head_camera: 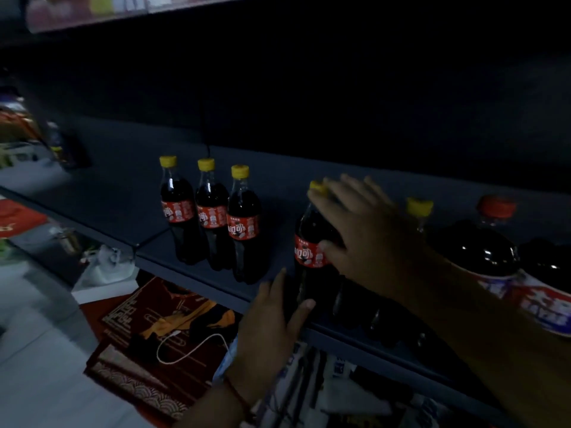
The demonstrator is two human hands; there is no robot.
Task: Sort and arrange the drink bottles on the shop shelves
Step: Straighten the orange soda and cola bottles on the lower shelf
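Three small cola bottles (213,217) with yellow caps and red labels stand in a row on the dark shelf (129,193). A fourth cola bottle (309,242) stands to their right. My right hand (364,230) wraps around its upper part, fingers over the neck and thumb on the label. My left hand (272,319) is at the shelf's front edge with straight fingers touching the base of that bottle. Behind my right arm stand another yellow-capped bottle (418,208) and a large red-capped cola bottle (491,242).
A second large bottle (543,291) is at the right edge. Below the shelf lie red printed boxes (145,359), a white cable (185,344) and white packets (105,270). More goods are blurred at the far left (18,134). An upper shelf (92,13) is overhead.
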